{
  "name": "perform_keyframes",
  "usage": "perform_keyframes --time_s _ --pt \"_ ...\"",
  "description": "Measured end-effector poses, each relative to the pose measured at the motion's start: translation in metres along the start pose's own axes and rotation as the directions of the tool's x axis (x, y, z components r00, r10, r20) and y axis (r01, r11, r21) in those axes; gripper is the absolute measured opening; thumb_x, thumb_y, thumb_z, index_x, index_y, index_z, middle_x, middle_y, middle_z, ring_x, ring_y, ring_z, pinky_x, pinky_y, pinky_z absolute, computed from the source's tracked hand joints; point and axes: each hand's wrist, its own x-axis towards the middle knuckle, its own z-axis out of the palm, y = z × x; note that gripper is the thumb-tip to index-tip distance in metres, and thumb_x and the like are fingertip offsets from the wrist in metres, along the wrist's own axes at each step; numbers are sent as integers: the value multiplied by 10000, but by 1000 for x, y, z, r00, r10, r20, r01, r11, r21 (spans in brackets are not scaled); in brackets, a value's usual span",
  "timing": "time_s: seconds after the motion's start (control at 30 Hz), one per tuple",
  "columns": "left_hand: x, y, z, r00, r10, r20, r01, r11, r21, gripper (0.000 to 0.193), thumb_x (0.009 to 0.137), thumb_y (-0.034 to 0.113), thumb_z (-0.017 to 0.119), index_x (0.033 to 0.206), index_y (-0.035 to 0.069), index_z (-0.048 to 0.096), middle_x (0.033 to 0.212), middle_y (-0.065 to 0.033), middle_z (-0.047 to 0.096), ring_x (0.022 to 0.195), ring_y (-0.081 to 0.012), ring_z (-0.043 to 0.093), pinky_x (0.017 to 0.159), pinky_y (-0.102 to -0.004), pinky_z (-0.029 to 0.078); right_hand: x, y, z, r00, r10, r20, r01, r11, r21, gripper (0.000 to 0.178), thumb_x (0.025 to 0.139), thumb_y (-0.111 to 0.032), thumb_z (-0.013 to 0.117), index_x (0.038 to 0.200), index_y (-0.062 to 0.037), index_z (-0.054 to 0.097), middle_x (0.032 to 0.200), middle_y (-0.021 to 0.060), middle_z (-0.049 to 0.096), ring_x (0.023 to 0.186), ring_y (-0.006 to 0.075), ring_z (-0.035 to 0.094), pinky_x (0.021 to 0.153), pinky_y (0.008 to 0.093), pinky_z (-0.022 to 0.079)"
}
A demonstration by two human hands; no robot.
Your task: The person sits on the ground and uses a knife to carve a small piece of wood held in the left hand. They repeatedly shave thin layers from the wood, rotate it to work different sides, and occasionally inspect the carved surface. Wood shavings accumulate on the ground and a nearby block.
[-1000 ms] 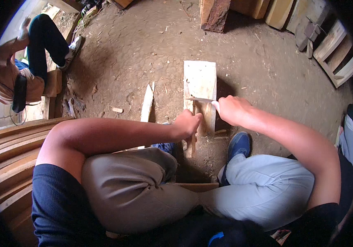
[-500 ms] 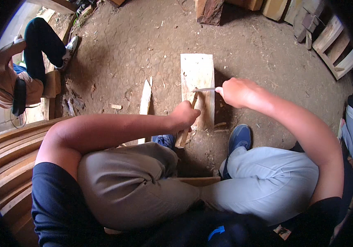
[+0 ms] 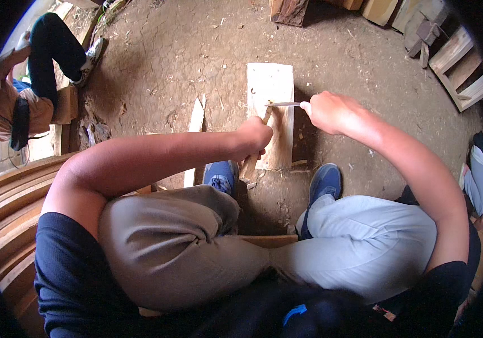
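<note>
My left hand (image 3: 254,137) is closed round a narrow wooden stick (image 3: 249,167), which slants with its far tip against a pale wooden block (image 3: 272,79). My right hand (image 3: 331,114) grips a knife; its handle is hidden in my fist. The thin knife blade (image 3: 286,104) points left across the block and meets the stick near its far tip. The block stands on the dirt floor, just beyond my shoes.
Pointed wood strips (image 3: 195,121) lie left of the block, with chips scattered about the dirt floor (image 3: 174,56). Long stacked boards (image 3: 10,217) line my left side. A seated person (image 3: 55,56) is at far left. Timber pieces and a wooden frame (image 3: 461,70) stand at far right.
The whole view has shifted slightly. Against the block, my left hand and the stick have moved a little farther away, and the knife has moved with them. Both grips stay closed.
</note>
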Motion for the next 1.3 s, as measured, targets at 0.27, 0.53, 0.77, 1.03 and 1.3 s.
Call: perform_keyframes --time_s 0.27,0.53,0.77,1.03,1.3 --pt "7 0 1 999 3 38 -2 1000 -22 182 855 113 497 996 9 449 737 -89 498 582 -202 539 458 -377 484 8 2 16 988 -93 -127 70 982 -177 410 988 -280 392 968 -13 703 963 190 697 907 338 685 782 439 548" --pt "9 -2 5 999 -51 10 51 998 -42 118 862 88 459 923 -4 500 703 -87 509 541 -226 550 435 -381 487 10 -5 19 992 -83 -93 63 978 -199 287 920 -155 461 953 -25 714 979 158 709 908 284 701 738 404 569" --pt "1 1 13 995 8 -97 0 996 86 167 856 67 440 891 -73 525 714 -148 564 555 -242 599 439 -395 510 11 -12 21 996 -35 -83 13 965 -260 237 886 -101 507 962 -49 725 989 141 713 911 247 705 710 375 579" --pt "-6 8 27 980 10 -198 16 991 130 183 881 84 440 940 -79 500 728 -171 585 552 -249 612 439 -389 508 1 -29 12 999 46 -1 -44 959 -281 220 874 -98 554 1010 -56 721 1053 120 703 971 232 689 733 362 577" --pt "8 -1 24 984 14 -180 0 997 79 183 880 94 502 945 -75 528 760 -163 616 605 -255 631 475 -402 513 3 -38 15 995 104 10 -98 961 -259 236 840 -92 617 1054 -49 707 1111 108 687 996 227 679 746 373 577"
